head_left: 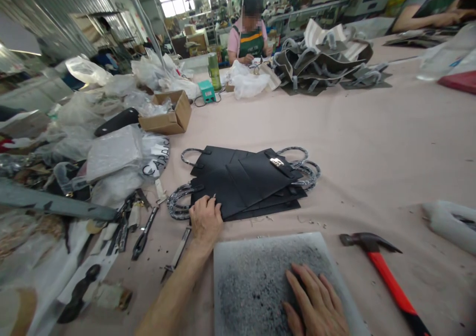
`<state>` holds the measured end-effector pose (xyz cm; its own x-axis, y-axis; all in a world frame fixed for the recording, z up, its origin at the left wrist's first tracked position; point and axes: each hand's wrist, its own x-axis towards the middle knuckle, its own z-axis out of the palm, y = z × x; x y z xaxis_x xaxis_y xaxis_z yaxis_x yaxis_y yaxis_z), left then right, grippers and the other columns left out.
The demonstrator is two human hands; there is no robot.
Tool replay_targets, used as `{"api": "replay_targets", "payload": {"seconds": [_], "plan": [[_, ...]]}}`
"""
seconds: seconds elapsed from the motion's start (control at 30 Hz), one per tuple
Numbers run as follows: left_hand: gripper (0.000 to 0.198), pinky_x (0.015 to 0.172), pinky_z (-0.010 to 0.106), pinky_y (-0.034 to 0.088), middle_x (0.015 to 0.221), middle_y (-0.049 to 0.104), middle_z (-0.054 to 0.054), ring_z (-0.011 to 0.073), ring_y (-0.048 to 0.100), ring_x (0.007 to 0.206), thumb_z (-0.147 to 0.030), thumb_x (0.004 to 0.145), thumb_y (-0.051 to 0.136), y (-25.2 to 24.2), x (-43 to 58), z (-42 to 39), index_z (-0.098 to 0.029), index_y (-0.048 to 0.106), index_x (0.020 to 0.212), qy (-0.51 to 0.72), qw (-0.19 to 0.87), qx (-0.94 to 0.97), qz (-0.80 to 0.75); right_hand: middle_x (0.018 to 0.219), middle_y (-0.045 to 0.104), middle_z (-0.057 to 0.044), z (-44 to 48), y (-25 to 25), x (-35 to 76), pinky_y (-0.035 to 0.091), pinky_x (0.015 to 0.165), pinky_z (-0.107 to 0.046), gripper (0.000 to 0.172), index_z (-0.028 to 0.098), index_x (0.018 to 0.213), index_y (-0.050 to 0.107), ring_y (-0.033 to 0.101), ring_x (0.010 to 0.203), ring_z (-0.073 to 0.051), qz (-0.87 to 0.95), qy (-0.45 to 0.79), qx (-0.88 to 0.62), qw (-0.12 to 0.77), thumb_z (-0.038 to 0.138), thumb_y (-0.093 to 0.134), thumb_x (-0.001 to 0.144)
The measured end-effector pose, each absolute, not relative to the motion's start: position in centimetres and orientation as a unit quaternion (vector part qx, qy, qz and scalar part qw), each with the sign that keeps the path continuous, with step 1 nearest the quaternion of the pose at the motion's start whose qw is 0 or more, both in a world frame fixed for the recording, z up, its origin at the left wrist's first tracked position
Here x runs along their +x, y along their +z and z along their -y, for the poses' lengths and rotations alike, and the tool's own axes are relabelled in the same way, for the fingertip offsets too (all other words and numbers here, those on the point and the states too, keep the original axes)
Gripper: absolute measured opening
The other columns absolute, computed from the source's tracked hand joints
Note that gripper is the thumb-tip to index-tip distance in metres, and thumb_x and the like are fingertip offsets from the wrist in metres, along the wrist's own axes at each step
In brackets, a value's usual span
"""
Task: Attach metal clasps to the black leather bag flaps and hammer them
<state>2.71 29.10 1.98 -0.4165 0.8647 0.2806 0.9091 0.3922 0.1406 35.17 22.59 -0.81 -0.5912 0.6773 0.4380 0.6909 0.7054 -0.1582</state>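
Black bag panels (247,179) with wrapped rope handles (179,202) lie in a loose stack on the table. A silver metal clasp (277,163) shows on one of them. My left hand (206,219) is at the stack's near left corner, its fingers curled together over the edge of a black panel; the thumb is hidden. Flat on a grey, speckled pad (234,281) rests my right hand (316,301), fingers spread and holding nothing. To its right lies a claw hammer (385,266) with a red and black handle.
Hand tools (145,232) and plastic-wrapped items (115,152) crowd the left side, near a cardboard box (167,112). A heap of grey bag pieces (323,63) is at the back. Two people work across the table, one (251,33) in a green apron. Bubble wrap (449,224) lies at right.
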Motion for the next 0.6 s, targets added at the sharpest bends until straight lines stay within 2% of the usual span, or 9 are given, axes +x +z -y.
{"api": "replay_targets", "payload": {"seconds": [0.13,0.2,0.3,0.4,0.5,0.6], "plan": [[0.026,0.087,0.043,0.044,0.111,0.067,0.014,0.0319,0.059,0.105,-0.032,0.094,0.060,2.5,0.8,-29.8,-0.016,0.069,0.113,-0.136,0.097,-0.529,0.832,0.133,0.064,-0.014,-22.5,-0.8,35.3,0.034,0.110,-0.047,0.049,0.018,0.138,0.055,0.060,0.121,-0.031,0.895,-0.011,-0.385,0.225,0.034,0.055,0.091],[0.022,0.085,0.041,0.044,0.106,0.067,0.012,0.0308,0.059,0.102,-0.033,0.094,0.059,2.8,0.4,-30.3,-0.018,0.071,0.105,-0.118,0.088,-0.554,0.819,0.133,0.064,-0.014,-22.4,-0.7,35.3,0.035,0.110,-0.048,0.050,0.017,0.137,0.055,0.059,0.122,-0.032,0.896,-0.009,-0.384,0.222,0.034,0.055,0.091],[0.019,0.083,0.039,0.044,0.096,0.067,0.011,0.0290,0.060,0.096,-0.026,0.095,0.055,2.8,0.0,-31.3,-0.018,0.072,0.090,-0.092,0.071,-0.582,0.805,0.134,0.064,-0.014,-22.4,-0.8,35.3,0.035,0.110,-0.047,0.048,0.018,0.136,0.055,0.059,0.123,-0.031,0.895,-0.009,-0.389,0.219,0.034,0.056,0.091],[0.020,0.084,0.037,0.046,0.094,0.069,0.012,0.0279,0.063,0.095,-0.023,0.093,0.053,2.8,-0.9,-32.3,-0.016,0.071,0.086,-0.119,0.057,-0.530,0.837,0.133,0.064,-0.013,-22.5,-0.8,35.2,0.034,0.111,-0.047,0.047,0.018,0.134,0.056,0.059,0.122,-0.030,0.894,-0.013,-0.389,0.222,0.033,0.055,0.090],[0.023,0.081,0.036,0.047,0.093,0.073,0.013,0.0279,0.066,0.091,-0.028,0.093,0.052,3.1,-1.9,-32.9,-0.016,0.072,0.088,-0.175,0.038,-0.400,0.899,0.132,0.065,-0.014,-22.6,-0.7,35.0,0.033,0.112,-0.048,0.046,0.017,0.133,0.057,0.058,0.122,-0.031,0.893,-0.018,-0.387,0.228,0.032,0.055,0.090],[0.031,0.080,0.037,0.048,0.088,0.075,0.012,0.0295,0.069,0.088,-0.041,0.093,0.053,3.8,-2.6,-32.9,-0.018,0.074,0.088,-0.188,0.005,-0.363,0.913,0.132,0.065,-0.013,-22.6,-0.4,34.8,0.032,0.113,-0.047,0.045,0.017,0.132,0.058,0.058,0.123,-0.030,0.892,-0.017,-0.386,0.236,0.031,0.055,0.089]]}}
